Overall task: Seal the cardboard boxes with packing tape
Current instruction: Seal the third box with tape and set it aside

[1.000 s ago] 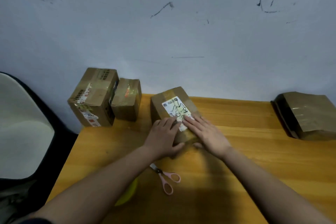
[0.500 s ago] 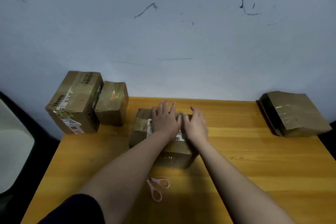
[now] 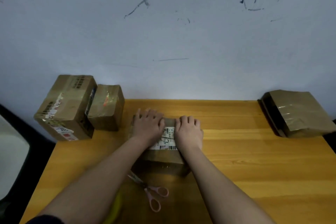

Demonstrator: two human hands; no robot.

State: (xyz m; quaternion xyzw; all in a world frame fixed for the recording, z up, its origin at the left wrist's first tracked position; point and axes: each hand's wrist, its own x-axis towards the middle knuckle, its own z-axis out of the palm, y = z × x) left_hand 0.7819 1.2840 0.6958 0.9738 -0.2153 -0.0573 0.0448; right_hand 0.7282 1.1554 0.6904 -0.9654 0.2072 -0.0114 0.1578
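here, in the head view, a wooden table point(image 3: 254, 169) with yellow-orange grain stands against a pale wall point(image 3: 163, 32) marked with dark scuffs. the left hand point(image 3: 148, 126) and right hand point(image 3: 189, 130) lie palm-down with fingers extended, pressing on top of a taped cardboard box point(image 3: 164, 162) with a shipping label point(image 3: 168, 139), at the table's middle. pink-handled scissors point(image 3: 151, 194) lie just in front of it. two taped boxes point(image 3: 65, 107) point(image 3: 107, 107) sit at the far left corner, a flat taped parcel point(image 3: 298, 112) at the far right.
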